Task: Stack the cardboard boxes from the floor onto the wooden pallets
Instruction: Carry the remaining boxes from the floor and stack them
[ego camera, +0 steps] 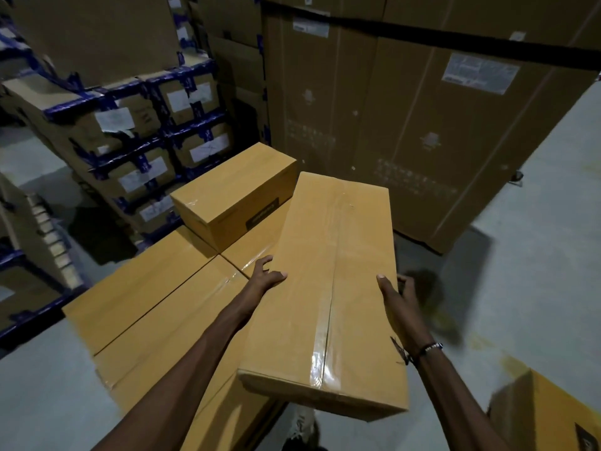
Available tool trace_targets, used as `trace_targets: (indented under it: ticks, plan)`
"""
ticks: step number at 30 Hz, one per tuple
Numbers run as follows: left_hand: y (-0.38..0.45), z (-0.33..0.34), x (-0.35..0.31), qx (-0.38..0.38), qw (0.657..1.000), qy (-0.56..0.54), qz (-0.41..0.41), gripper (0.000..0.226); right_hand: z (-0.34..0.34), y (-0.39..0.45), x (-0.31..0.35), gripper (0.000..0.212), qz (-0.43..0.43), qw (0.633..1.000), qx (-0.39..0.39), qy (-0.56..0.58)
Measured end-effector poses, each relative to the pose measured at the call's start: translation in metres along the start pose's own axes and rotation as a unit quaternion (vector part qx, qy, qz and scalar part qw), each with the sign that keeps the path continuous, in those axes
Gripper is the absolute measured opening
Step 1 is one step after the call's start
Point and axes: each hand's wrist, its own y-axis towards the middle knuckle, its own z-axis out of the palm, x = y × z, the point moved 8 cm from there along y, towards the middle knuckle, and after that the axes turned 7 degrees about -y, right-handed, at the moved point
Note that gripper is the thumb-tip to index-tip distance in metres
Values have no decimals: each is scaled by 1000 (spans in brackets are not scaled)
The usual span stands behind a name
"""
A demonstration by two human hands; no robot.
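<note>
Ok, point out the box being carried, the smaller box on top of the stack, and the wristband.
carried box (338, 271), head view, middle of its taped top face.
smaller box (227, 187), head view, its top face.
wristband (429, 348), head view, on the right wrist.

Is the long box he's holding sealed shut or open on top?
Sealed shut: the long tan cardboard box has clear tape running unbroken along its top seam, flaps flat. Left hand and right hand grip its sides.
</note>
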Motion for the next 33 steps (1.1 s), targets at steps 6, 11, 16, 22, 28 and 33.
trace_targets:
  ticks: [6, 11, 16, 22, 28, 33]
  plan:
    - [94, -44, -23, 1, 999, 14, -43, 82, 44, 64, 20, 56, 46, 998, -26, -19]
    - [137, -63, -47, 22, 998, 32, -48, 92, 78, 108, 33, 60, 74, 997, -26, -22]
    - [184, -87, -54, 59, 996, 44, -40, 96, 108, 137, 40, 60, 94, 995, -38, -21]
    - [241, -118, -52, 112, 984, 136, -37, 51, 151, 149, 31, 64, 103, 992, -76, -9]
    - [269, -159, -57, 151, 971, 184, -2, 50, 204, 136, 15, 65, 120, 984, -134, 9]
    - [298, -200, -55, 188, 952, 240, 23, 88, 243, 132, 17, 61, 125, 977, -171, 14]
